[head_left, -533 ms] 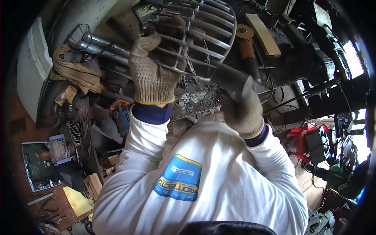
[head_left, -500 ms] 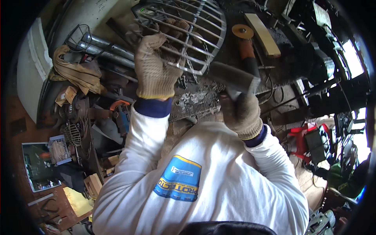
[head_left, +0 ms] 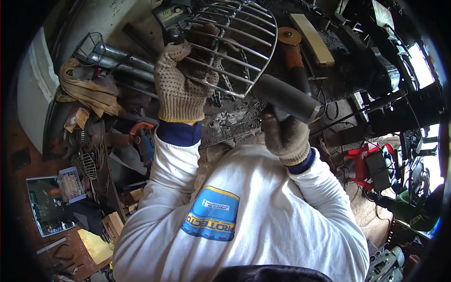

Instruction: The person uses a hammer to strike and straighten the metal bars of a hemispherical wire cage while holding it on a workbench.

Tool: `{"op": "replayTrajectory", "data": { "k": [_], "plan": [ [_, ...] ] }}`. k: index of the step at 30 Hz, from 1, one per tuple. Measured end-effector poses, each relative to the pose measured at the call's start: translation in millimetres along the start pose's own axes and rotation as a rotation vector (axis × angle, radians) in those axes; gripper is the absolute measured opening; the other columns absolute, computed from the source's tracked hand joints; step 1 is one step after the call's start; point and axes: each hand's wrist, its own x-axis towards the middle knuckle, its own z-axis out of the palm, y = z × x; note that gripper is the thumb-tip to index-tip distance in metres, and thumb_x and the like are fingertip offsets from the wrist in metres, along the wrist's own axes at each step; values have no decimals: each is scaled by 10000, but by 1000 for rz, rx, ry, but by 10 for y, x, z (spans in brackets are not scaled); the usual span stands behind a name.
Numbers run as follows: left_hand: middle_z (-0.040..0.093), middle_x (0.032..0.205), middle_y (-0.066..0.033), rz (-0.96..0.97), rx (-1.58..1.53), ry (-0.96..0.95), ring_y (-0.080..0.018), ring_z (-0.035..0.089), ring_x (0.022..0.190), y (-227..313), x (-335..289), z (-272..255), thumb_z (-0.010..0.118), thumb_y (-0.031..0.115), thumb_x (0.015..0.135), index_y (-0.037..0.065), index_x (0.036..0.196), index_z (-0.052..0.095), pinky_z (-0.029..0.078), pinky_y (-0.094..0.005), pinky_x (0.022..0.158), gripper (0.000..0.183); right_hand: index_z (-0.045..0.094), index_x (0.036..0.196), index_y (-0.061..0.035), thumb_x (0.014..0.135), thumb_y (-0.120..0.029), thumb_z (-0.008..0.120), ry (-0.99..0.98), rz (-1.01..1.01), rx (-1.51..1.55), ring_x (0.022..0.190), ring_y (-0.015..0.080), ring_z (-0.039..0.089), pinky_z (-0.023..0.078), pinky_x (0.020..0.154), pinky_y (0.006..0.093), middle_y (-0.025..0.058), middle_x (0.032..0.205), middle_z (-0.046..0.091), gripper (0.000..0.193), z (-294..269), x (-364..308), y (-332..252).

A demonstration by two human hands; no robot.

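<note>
My left hand [head_left: 181, 89], in a knitted tan glove with dots, grips the near left side of a curved metal grate [head_left: 244, 70]. Its parallel bars are joined to a bent rim, and part of it is hidden behind my glove. To the right, my right hand [head_left: 286, 136], also gloved, is closed on a hammer [head_left: 289, 97] with a thick, dark cylindrical head. My fingers hide most of the handle. The head sits beside the grate's near right edge; I cannot tell whether they touch. Both are over a dark, worn workbench [head_left: 230, 120].
Beyond the hammer lies an angle grinder [head_left: 294, 58] with a tan disc, beside a pale yellow bar [head_left: 312, 40]. A device with a green display [head_left: 171, 14] stands at the far left. Brown cloth [head_left: 87, 87] and metal tubes [head_left: 127, 56] are at left; a red stool [head_left: 359, 164] at right.
The hammer has moved slightly right and nearer to me, with its head tilted more. The grate has shifted a little nearer, and my left hand slightly left.
</note>
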Motion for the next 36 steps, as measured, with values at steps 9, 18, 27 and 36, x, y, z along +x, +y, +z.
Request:
{"op": "replayTrajectory", "data": {
  "k": [9, 18, 27, 36],
  "plan": [
    [699, 1087, -185, 48, -60, 53, -318, 698, 963, 37, 57, -118, 590, 79, 816, -36, 1135, 642, 599, -462, 860, 343, 581, 1018, -23, 882, -122, 664, -75, -107, 443, 667, 191, 578, 503, 568, 324, 113, 812, 602, 187, -224, 251, -393],
    [720, 927, -118, 85, 73, 8, -239, 714, 765, 167, 204, -44, 565, 108, 844, 9, 1107, 629, 618, -362, 682, 289, 631, 1078, 12, 833, -80, 631, -42, 125, -256, 914, 271, 666, 519, 781, 357, 144, 1025, 678, 261, -172, -219, -184],
    [715, 1023, -176, -24, 42, -93, -310, 727, 833, 107, 124, -92, 606, 129, 845, -43, 1084, 650, 647, -405, 643, 297, 626, 1156, 45, 834, 55, 582, 29, -152, -140, 917, 272, 698, 538, 778, 317, 159, 1028, 691, 325, 46, 161, -25],
    [721, 963, -164, 135, 304, 65, -277, 725, 763, 35, 70, -26, 599, 128, 841, -22, 1084, 653, 628, -349, 560, 291, 535, 1233, -13, 881, 27, 543, 220, 108, 583, 864, 211, 666, 547, 735, 300, 164, 1082, 643, 354, -34, 132, -246]
  ]
}}
